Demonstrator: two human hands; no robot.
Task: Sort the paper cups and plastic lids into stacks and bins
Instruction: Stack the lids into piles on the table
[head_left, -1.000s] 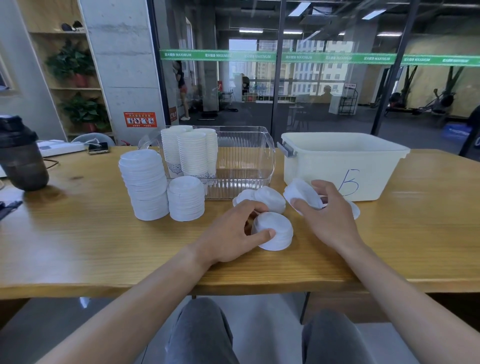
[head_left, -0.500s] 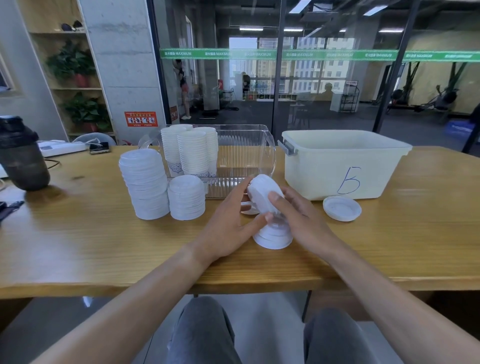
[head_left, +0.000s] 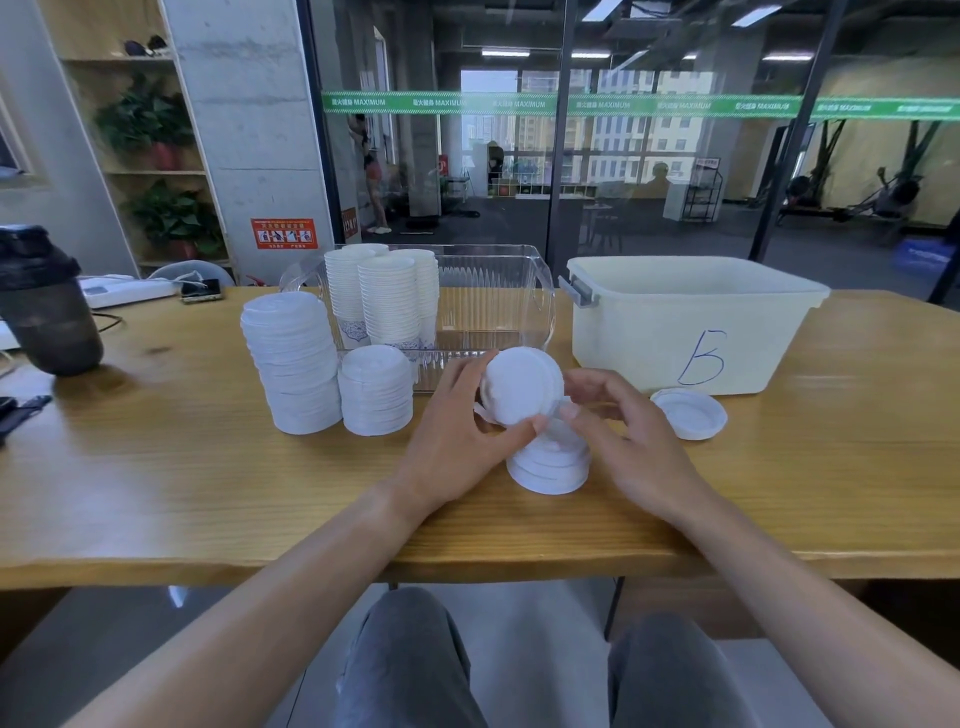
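My left hand (head_left: 457, 441) grips tilted lid (head_left: 521, 385); right hand (head_left: 623, 441) steadies its edge with fingertips above small lid stack (head_left: 549, 465) on surface (head_left: 156, 467). Best: level lid, centre over stack, then press.

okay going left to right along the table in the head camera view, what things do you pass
Dark shaker bottle → tall lid stack → shorter lid stack → lid held in both hands → single loose lid → white bin marked B.
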